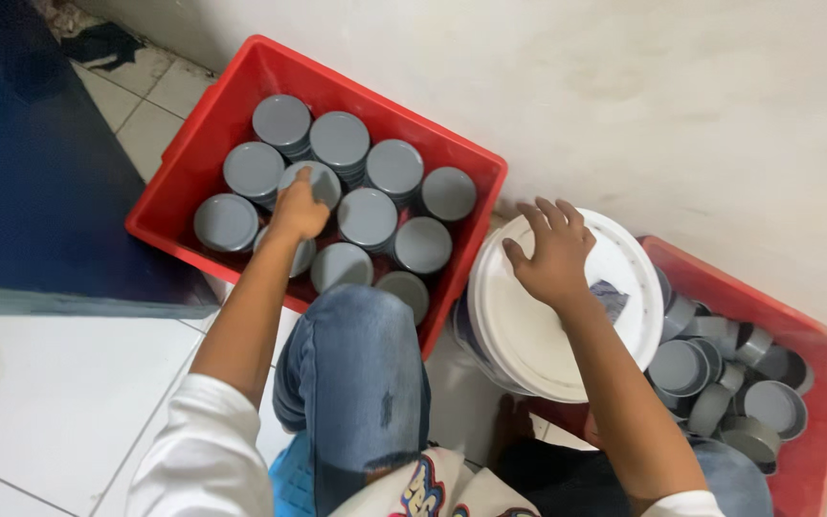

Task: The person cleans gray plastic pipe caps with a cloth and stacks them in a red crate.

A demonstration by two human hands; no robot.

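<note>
The left hand (299,209) pinches a grey cap (314,182) atop the stacks in the left red crate (184,158). The right hand (555,254) lies spread, holding nothing, on the white bucket lid (519,330); the bucket beneath is hidden.

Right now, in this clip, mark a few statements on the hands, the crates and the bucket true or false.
1. The left hand rests on a stack of grey caps. True.
2. The right hand lies flat on a white bucket lid. True.
3. Both crates are blue. False: the left crate and the right crate are red.
4. Caps in the right crate stand in neat stacks. False: they lie jumbled.
</note>
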